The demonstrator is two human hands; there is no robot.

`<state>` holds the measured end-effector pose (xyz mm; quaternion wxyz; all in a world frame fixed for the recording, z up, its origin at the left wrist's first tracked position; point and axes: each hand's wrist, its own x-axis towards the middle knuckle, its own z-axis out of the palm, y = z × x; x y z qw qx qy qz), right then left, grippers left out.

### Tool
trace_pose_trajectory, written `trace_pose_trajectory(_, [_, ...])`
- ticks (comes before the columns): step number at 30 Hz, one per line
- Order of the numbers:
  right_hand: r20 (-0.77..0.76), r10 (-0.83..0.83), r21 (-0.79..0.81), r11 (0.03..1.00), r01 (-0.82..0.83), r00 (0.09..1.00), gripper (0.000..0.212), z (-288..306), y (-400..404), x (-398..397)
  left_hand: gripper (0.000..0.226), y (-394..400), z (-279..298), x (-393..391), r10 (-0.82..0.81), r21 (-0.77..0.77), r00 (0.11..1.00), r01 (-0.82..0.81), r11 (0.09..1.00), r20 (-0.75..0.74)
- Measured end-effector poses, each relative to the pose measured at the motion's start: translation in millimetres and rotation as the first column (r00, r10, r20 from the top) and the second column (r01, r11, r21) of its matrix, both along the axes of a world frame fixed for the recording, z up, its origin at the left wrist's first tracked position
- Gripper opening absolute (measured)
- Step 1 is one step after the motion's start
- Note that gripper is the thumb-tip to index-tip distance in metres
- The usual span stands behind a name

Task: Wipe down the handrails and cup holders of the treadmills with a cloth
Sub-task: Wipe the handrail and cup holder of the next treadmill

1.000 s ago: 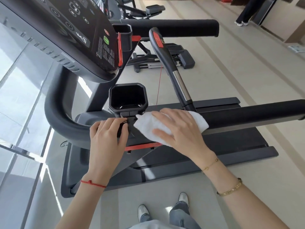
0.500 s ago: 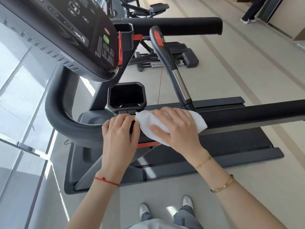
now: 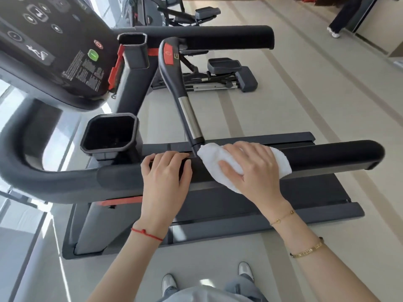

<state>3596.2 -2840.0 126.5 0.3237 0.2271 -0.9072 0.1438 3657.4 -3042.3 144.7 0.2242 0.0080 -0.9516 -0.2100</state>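
Your cloth has slid rightward along the near handrail, away from the cup holder.

Your right hand (image 3: 253,168) presses the bunched white cloth (image 3: 218,162) flat-fingered onto the near handrail (image 3: 327,155) at frame centre; half a second ago it sat closer to the cup holder (image 3: 111,134), so the wipe seems to be working toward the rail's free end at the right. Your left hand (image 3: 165,177) has followed, fingers curled over the rail just beside the cloth. The far handrail (image 3: 218,38) and upper cup holder (image 3: 132,43) look untouched.

Bright daylight from left windows; pale glare on floor (image 3: 294,110); wide-angle bending at edges; slight softness.
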Motion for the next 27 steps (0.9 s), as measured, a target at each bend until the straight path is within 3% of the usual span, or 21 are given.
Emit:
trace_pose_trajectory(15, [0.061, -0.131, -0.057, 0.989, 0.134, 0.99, 0.033, 7, 259, -58, 0.02, 229, 4, -54, -0.037, 0.035, 0.998, 0.036, 0.999, 0.043])
trace_pose_trajectory(18, [0.253, -0.093, -0.191, 0.971, 0.144, 0.963, 0.036, 11, 287, -67, 0.023, 269, 6, -64, -0.059, 0.033, 0.995, 0.057, 0.998, 0.077])
trace_pose_trajectory(21, [0.472, 0.057, -0.408, 0.899, 0.161, 0.88, 0.033, 13, 305, -75, 0.024, 303, 8, -73, -0.085, 0.032, 0.992, 0.082, 0.996, 0.098])
trace_pose_trajectory(23, [0.503, 0.111, -0.477, 0.862, 0.168, 0.857, 0.037, 9, 313, -74, 0.025, 322, 9, -79, -0.101, 0.027, 0.989, 0.098, 0.995, 0.11])
trace_pose_trajectory(27, [0.419, 0.112, -0.499, 0.857, 0.126, 0.901, 0.042, -12, 313, -53, 0.027, 333, 8, -82, -0.076, -0.017, 0.99, 0.079, 0.997, 0.116])
